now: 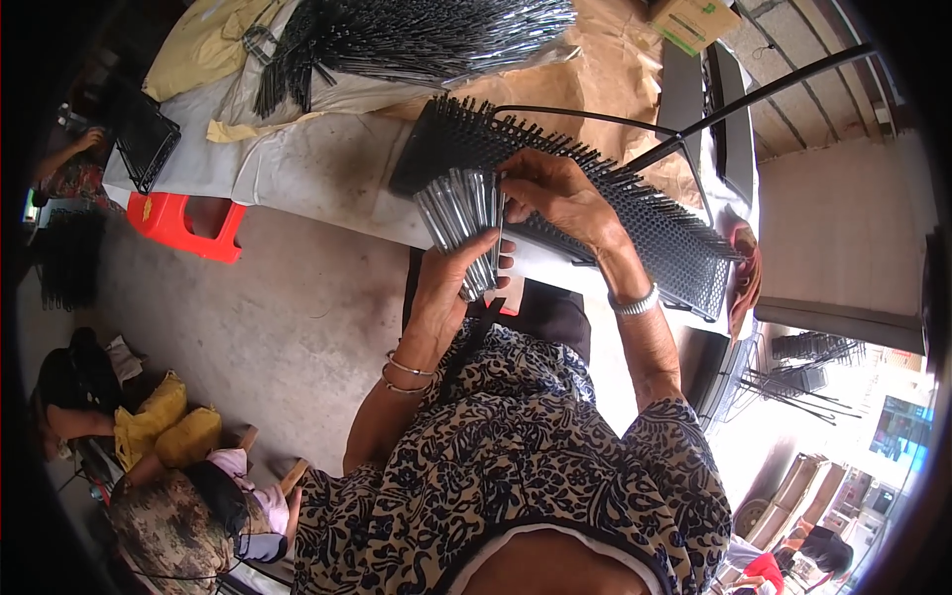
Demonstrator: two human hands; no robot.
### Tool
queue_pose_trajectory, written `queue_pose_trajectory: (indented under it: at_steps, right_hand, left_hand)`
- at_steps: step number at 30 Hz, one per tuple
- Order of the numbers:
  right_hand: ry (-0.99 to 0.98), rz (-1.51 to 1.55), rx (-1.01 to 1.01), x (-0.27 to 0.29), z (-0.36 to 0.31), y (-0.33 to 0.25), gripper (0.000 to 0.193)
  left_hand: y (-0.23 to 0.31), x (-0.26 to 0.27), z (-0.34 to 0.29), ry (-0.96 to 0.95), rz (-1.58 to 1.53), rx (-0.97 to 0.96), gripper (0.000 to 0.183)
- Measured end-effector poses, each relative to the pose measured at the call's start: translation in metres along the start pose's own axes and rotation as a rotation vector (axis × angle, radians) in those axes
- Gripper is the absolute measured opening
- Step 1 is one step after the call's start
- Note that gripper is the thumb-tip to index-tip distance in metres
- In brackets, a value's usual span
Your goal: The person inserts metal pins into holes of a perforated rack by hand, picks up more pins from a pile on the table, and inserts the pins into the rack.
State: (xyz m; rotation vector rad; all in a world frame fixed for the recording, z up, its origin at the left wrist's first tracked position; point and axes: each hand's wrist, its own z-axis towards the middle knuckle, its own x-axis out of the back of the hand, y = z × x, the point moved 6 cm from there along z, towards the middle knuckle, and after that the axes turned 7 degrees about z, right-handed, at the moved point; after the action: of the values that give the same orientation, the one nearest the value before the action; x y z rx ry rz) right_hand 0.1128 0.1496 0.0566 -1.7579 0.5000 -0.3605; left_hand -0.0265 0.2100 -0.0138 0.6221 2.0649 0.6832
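A fanned bundle of slim, shiny silver-grey rods (459,213) sits in my left hand (444,280), its fingers wrapped round the lower part and the thumb across the front. My right hand (563,201) is closed in a pinch at the upper right edge of the bundle, on what looks like the end of one thin rod; its fingertips partly hide that end. Just beyond both hands, a long black perforated rack (654,243) slants across the table edge. Rows of dark rod ends stick up along its far side, and my right hand covers part of it.
A large heap of dark thin rods (397,45) lies on the white-covered table (327,169). A black bent-rod frame (773,94) rises over the rack. There is a red stool (183,223) by the table's left, and a person in camouflage cloth (174,516) at lower left.
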Motion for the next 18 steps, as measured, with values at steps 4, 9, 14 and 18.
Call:
queue_pose_trajectory:
  at_steps: [4, 9, 14, 18]
  right_hand:
    - [0.036, 0.036, 0.018, 0.001, -0.002, 0.001, 0.018]
    - [0.418, -0.154, 0.269, 0.017, -0.007, -0.028, 0.015]
    - [0.66, -0.54, 0.61, 0.027, 0.009, -0.049, 0.011]
    - [0.684, -0.622, 0.65, 0.034, 0.031, -0.036, 0.013]
  left_hand:
    - [0.0, 0.002, 0.002, 0.01, -0.014, -0.001, 0.028]
    - [-0.002, 0.018, 0.004, 0.188, -0.085, 0.047, 0.016]
    - [-0.003, 0.015, 0.006, 0.142, -0.096, 0.064, 0.012]
    - [-0.004, 0.01, 0.008, 0.094, -0.102, 0.038, 0.019]
